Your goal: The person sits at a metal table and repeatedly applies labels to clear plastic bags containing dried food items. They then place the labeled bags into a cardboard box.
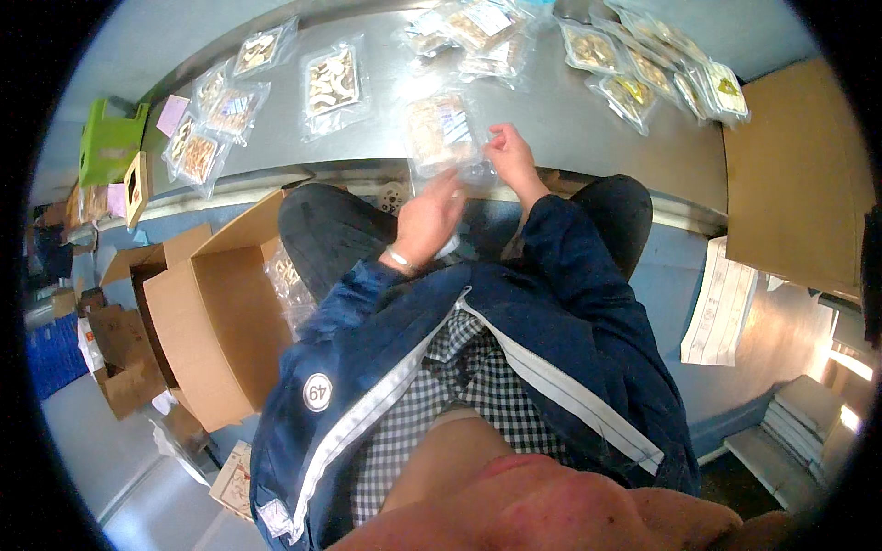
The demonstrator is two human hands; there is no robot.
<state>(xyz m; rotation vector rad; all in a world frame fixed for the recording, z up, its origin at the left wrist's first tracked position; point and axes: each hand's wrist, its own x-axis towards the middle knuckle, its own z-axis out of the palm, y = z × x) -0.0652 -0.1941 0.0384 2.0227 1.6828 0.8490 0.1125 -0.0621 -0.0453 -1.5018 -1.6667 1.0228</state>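
Observation:
A clear plastic packet of pale dried food (441, 131), bearing a printed label, lies flat near the front edge of the metal table. My left hand (433, 212), blurred and with a band at the wrist, is over the packet's lower edge; its grip is unclear. At the right edge of the same packet is my right hand (510, 148), fingers curled; whether they pinch the film does not show. Left of the packet lies a bagged tray of dried slices (332, 81). Beyond it are several stacked labelled packets (482, 31).
More packets lie at the left (234, 110) and in a pile at the right (623, 58). An open cardboard box (200, 330) stands left of my legs, with bagged slices (286, 275) beside it. A large carton (792, 172) borders the table's right end. A green plastic holder (110, 144) is far left.

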